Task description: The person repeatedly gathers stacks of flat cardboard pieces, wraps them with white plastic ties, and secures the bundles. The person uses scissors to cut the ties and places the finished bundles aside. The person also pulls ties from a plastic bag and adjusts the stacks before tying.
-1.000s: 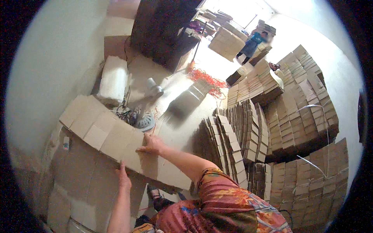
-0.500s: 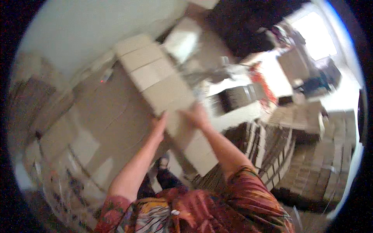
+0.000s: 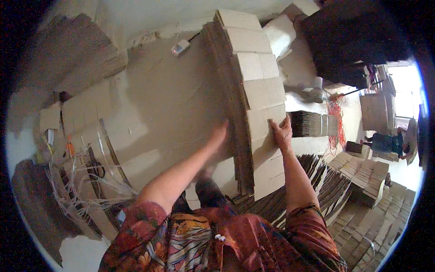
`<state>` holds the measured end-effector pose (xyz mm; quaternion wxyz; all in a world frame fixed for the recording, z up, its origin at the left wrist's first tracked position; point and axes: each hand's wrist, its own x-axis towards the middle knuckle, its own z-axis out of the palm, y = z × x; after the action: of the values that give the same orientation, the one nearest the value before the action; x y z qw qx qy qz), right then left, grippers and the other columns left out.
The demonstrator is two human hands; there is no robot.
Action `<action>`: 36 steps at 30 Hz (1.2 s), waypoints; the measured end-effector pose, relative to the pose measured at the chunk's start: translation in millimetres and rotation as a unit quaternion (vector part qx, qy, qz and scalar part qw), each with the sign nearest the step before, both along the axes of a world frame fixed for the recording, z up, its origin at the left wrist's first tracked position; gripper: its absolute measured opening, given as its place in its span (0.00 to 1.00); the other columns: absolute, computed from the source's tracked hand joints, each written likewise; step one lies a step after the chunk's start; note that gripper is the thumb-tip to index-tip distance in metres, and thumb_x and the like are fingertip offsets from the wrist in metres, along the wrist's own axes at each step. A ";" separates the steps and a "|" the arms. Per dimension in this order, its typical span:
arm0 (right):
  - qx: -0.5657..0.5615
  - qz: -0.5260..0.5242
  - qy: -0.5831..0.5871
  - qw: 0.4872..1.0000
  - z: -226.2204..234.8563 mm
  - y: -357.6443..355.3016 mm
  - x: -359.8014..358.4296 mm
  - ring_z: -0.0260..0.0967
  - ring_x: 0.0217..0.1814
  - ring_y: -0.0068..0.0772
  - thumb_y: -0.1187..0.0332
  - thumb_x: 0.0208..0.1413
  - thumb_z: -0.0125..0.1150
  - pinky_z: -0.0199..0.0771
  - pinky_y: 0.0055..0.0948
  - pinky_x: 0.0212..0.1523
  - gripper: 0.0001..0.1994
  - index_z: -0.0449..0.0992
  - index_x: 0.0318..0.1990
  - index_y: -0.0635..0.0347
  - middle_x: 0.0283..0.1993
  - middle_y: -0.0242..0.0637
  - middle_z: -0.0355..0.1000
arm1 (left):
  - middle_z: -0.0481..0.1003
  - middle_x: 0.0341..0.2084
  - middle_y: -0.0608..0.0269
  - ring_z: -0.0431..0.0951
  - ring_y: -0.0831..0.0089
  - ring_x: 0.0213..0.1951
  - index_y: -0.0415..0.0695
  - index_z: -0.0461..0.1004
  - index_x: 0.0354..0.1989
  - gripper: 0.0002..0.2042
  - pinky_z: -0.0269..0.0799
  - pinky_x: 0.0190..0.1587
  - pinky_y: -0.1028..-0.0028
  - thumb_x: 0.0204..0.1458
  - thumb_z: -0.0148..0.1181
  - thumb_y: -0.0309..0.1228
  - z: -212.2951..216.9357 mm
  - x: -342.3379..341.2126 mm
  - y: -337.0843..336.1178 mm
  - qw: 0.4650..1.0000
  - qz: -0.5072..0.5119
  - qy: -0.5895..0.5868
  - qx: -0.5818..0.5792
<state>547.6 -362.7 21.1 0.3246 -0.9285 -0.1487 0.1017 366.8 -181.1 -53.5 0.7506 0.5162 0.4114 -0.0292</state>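
Note:
A long stack of flat cardboard pieces runs away from me at centre right, its top faces set out in a row and its layered left side showing. My right hand grips its right edge, thumb on the top face and fingers over the side. My left hand is at the layered left side, smeared by motion; its fingers do not show clearly, and I cannot tell whether it touches the cardboard.
A bundle of cardboard strips lies beyond my right hand, with orange twine beside it. More cardboard stacks stand at the right. Tangled clear straps hang at the left. A white power socket sits at the far side.
The stack now runs more nearly straight away from me, and the view has turned. My right hand has gone from the stack's top to its right edge; my left hand is now blurred.

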 end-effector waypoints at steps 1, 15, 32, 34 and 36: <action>-0.010 -0.005 0.008 1.000 18.4 20.2 -12.9 0.60 0.55 0.43 0.53 0.37 0.66 0.59 0.33 0.54 0.40 0.57 0.56 0.67 0.52 0.51 0.62 | 0.62 0.52 0.46 0.62 0.55 0.54 0.35 0.62 0.52 0.28 0.57 0.54 0.65 0.55 0.39 0.49 -9.8 -4.1 4.5 0.999 0.003 0.037 0.001; 0.197 0.021 0.090 0.976 -7.6 11.5 -12.1 0.58 0.52 0.31 0.70 0.45 0.59 0.58 0.27 0.53 0.29 0.55 0.56 0.65 0.52 0.41 0.62 | 0.65 0.47 0.46 0.66 0.54 0.47 0.38 0.62 0.50 0.21 0.61 0.49 0.62 0.53 0.43 0.41 -87.3 41.2 46.6 0.988 -0.044 -0.089 0.119; 0.243 0.019 0.117 0.963 -14.0 7.7 -11.5 0.56 0.54 0.30 0.72 0.47 0.53 0.55 0.27 0.54 0.27 0.54 0.57 0.64 0.53 0.39 0.60 | 0.72 0.27 0.45 0.73 0.50 0.30 0.38 0.70 0.30 0.07 0.67 0.31 0.56 0.42 0.53 0.27 -120.7 -3.1 31.7 0.871 -0.142 0.124 0.453; 0.230 0.032 0.110 0.966 -18.2 1.9 -8.3 0.56 0.54 0.30 0.71 0.48 0.53 0.55 0.27 0.54 0.27 0.54 0.57 0.64 0.54 0.39 0.60 | 0.72 0.27 0.45 0.73 0.49 0.30 0.38 0.70 0.30 0.07 0.67 0.31 0.56 0.43 0.51 0.26 -114.8 -3.2 37.7 0.865 -0.119 0.102 0.477; 0.226 0.035 0.105 0.968 -20.1 0.5 -8.0 0.56 0.54 0.30 0.70 0.48 0.53 0.55 0.27 0.54 0.27 0.54 0.57 0.64 0.54 0.39 0.60 | 0.73 0.27 0.45 0.74 0.49 0.31 0.38 0.70 0.31 0.07 0.67 0.31 0.56 0.45 0.49 0.27 -107.5 -3.5 38.7 0.879 -0.129 0.107 0.445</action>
<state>539.6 -362.2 1.0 0.5361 -0.8092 -0.1657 0.1741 363.3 -142.4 -161.0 0.3823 0.8383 0.3887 0.0052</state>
